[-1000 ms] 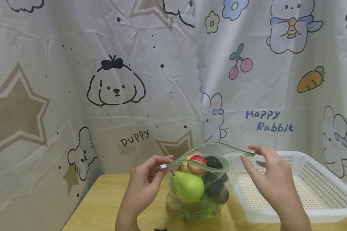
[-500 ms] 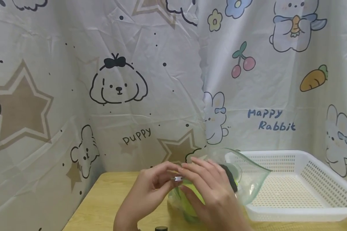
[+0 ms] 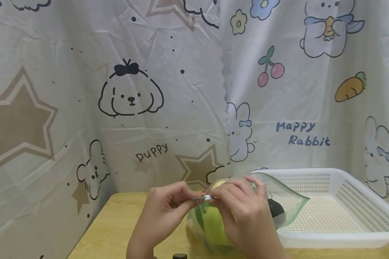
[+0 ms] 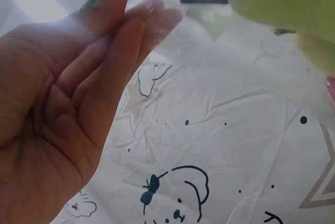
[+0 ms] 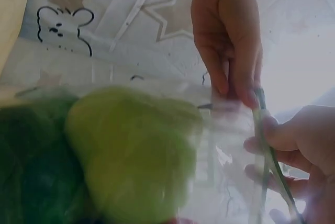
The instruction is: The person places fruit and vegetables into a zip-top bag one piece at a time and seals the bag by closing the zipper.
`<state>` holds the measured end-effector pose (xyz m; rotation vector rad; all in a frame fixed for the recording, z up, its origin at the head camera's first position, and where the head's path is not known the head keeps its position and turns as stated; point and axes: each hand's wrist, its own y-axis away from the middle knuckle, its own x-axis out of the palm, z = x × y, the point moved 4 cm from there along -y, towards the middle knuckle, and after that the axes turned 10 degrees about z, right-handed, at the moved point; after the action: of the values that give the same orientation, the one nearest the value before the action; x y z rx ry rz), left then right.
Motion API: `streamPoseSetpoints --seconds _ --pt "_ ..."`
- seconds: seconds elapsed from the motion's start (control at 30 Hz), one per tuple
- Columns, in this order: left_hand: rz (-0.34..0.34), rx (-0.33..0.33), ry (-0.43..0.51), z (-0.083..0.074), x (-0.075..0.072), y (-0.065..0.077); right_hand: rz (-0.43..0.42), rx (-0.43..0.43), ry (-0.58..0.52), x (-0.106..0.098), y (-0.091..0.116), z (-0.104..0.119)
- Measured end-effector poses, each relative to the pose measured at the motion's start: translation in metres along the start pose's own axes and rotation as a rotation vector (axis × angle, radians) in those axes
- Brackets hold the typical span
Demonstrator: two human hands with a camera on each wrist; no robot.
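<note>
A clear zip bag (image 3: 295, 207) with a green seal strip stands on the table, filled with fruit. Through its film show a green pear (image 3: 215, 225) and a dark round fruit (image 3: 276, 210). My left hand (image 3: 165, 212) pinches the seal's left end between thumb and fingers. Close beside it, my right hand (image 3: 247, 207) pinches the seal at the white slider (image 3: 208, 197) and covers much of the bag. The right wrist view has both hands on the green strip (image 5: 269, 153), the blurred pear (image 5: 133, 156) beside them. The bag's right corner sticks out unheld.
A white perforated plastic basket (image 3: 337, 239) stands right of the bag, behind the right hand. A small dark cap (image 3: 179, 256) shows at the table's near edge. Printed curtains (image 3: 133, 136) hang behind the wooden table (image 3: 116, 219).
My right hand has left the bag's right corner and come left to the slider. The slider has shifted right, away from the left fingertips. The bag's mouth, wide earlier, now looks narrowed.
</note>
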<state>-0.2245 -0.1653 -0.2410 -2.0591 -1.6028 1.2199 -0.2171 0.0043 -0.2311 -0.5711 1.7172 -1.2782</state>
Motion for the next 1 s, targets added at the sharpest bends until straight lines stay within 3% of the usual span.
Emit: streamPoseSetpoints --seconds 0.4,0.6,0.77,1.0 --pt "-0.235 -0.195 -0.071 0.013 -0.01 -0.004 0.177 0.237 0.056 -0.002 0.012 -0.051" --pt "-0.297 -0.264 -0.131 0.022 -0.016 -0.003 0.139 0.298 0.104 -0.009 0.02 -0.08" --pt "-0.365 -0.305 -0.171 0.03 -0.026 0.001 0.14 0.415 0.14 -0.021 0.03 -0.108" --pt "-0.408 -0.324 -0.224 0.034 -0.032 0.003 0.125 0.562 0.189 -0.042 0.042 -0.134"
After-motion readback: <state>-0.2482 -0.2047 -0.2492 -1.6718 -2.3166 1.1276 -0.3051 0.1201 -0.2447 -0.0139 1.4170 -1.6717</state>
